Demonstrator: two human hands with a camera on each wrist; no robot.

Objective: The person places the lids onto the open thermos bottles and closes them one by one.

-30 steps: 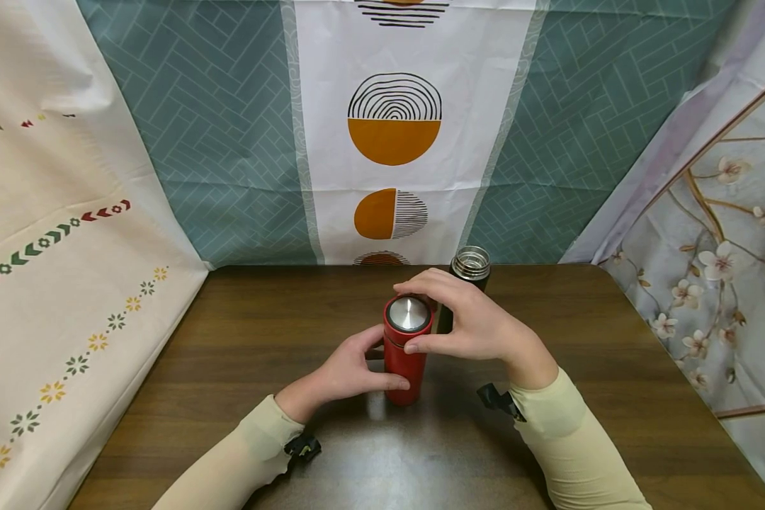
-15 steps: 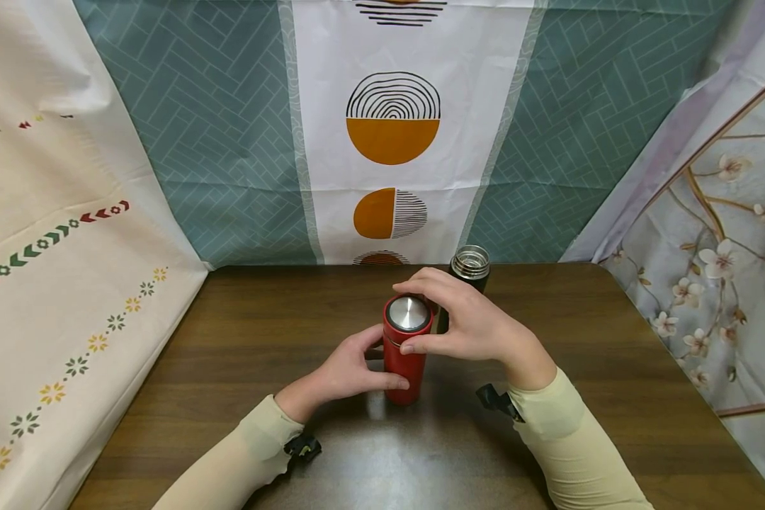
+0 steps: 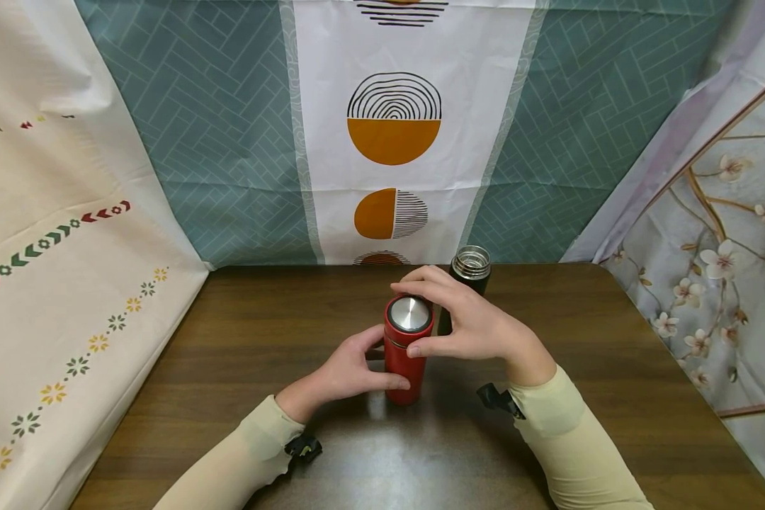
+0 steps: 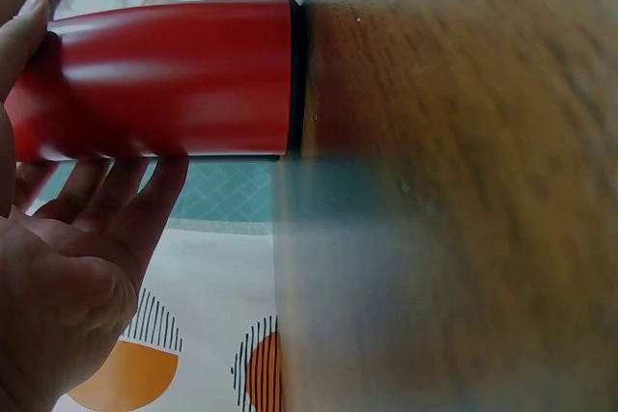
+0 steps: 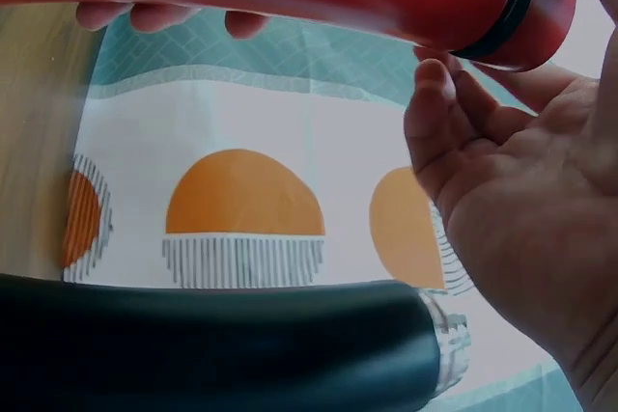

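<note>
A red vacuum flask (image 3: 400,363) stands upright on the table, its lid (image 3: 410,314) topped with a brushed-metal disc. My left hand (image 3: 347,367) holds the body, thumb in front and fingers behind, as the left wrist view also shows. Around the lid my right hand (image 3: 478,322) is curled, its thumb on the near side and fingers on the far side. In the right wrist view a black ring (image 5: 512,7) circles the flask just below the lid. Behind my right hand stands a black flask (image 3: 474,282) without a lid, its steel threaded neck (image 3: 471,262) bare.
The brown wooden table (image 3: 261,312) reaches back to a patterned cloth (image 3: 229,142). Other cloths hang at the left and right sides. The black flask (image 5: 222,344) is close to my right hand.
My right hand has turned slightly on the lid: its thumb has shifted a little right and its far fingertips a little left. The left hand and both flasks have stayed in place.
</note>
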